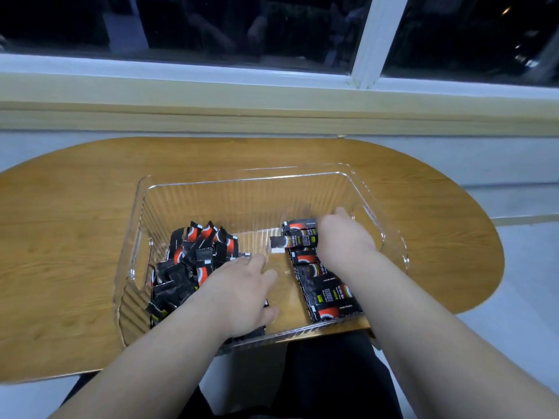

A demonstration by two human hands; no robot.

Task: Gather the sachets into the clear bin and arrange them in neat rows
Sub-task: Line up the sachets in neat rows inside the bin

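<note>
The clear bin [375, 207] stands on the wooden table [75, 225]. A jumbled pile of black-and-red sachets [193, 255] fills its left half. A row of overlapping sachets [323, 290] runs along its right side. My left hand [239, 293] lies palm down on the pile's right edge, fingers loosely bent toward the bare strip of bin floor; what is under the palm is hidden. My right hand [341, 237] is at the row's far end, fingers curled over the top sachets, with one sachet [295, 241] sticking out to the left from under it.
The oval table's near edge runs under the bin's front wall, and my lap shows below it. A window sill [272, 98] and a dark window lie beyond the table's far edge. Bare wood surrounds the bin on the left, far and right sides.
</note>
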